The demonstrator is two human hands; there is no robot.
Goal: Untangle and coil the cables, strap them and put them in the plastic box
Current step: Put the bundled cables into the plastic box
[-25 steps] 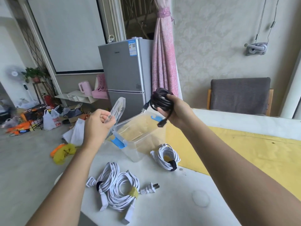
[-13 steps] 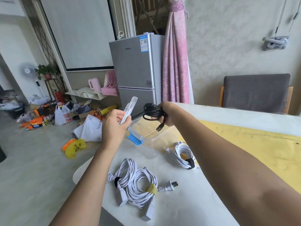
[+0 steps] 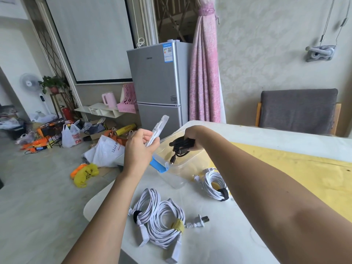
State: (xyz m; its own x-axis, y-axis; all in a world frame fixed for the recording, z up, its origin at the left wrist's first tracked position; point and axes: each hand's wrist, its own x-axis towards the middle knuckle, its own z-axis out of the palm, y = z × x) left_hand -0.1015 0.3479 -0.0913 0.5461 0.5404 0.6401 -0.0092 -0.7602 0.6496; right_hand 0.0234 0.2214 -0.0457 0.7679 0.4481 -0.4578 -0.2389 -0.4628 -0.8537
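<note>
Left hand: my left hand (image 3: 140, 147) pinches the clear lid (image 3: 157, 130) of the box, tilted up on edge at about 11 o'clock from the box opening.
Right hand: my right hand (image 3: 192, 137) is clenched around the black cable (image 3: 181, 146), a coiled bundle, and holds it just over the open box; one plug end dangles toward the rim at 6 o'clock.
Box: the plastic box (image 3: 177, 168) sits on the white worktop (image 3: 219, 235) with its blue latch (image 3: 158, 165) at the near left corner. Through the clear wall I see no cable lying inside; the far part is hidden by my hand, so I cannot be sure.
Done so far: three white coils are wound and strapped. One with a black strap (image 3: 216, 184) lies at 4 o'clock of the box, just beside it. Two more lie at 6 o'clock, touching each other: one with a black strap (image 3: 146, 206), one with a yellow strap (image 3: 167, 223).
Strap on the black bundle: too small to tell.
Left to do: as I judge it, the black bundle goes in first, then the three white coils, then the lid closes.
</note>
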